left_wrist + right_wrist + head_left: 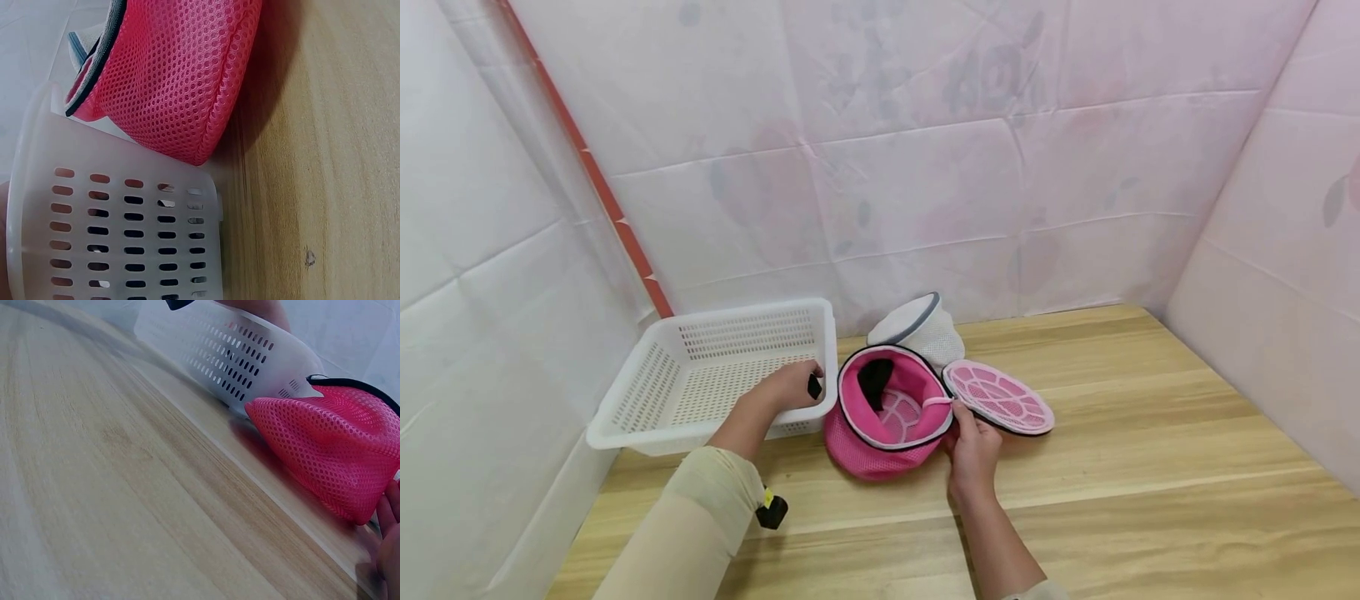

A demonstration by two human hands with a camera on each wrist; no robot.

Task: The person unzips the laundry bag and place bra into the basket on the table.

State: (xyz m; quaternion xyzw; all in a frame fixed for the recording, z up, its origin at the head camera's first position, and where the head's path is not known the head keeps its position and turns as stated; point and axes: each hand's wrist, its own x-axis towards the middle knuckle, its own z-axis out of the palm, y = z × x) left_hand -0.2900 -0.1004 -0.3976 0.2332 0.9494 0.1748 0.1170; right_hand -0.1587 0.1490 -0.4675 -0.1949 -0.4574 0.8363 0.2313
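My left hand (792,387) is inside the white plastic basket (606,421), by its right wall. A small black piece (814,386) shows at its curled fingers; its kind cannot be told. With my right hand (976,454) I pinch the right rim of a pink mesh laundry bag (868,462), beside a pale strip. The bag stands open, its round lid (1000,398) folded out to the right. Inside lies a black cloth (874,383). In the left wrist view, the bag's mesh side (181,75) is against or close to the basket's slotted wall (112,156).
Behind the pink bag, a white mesh bag (936,337) with a grey rim leans near the back wall. Everything stands on a wooden table (1150,467), with sheet-covered walls (925,167) at the back and sides. A red strip (595,171) runs down the left corner.
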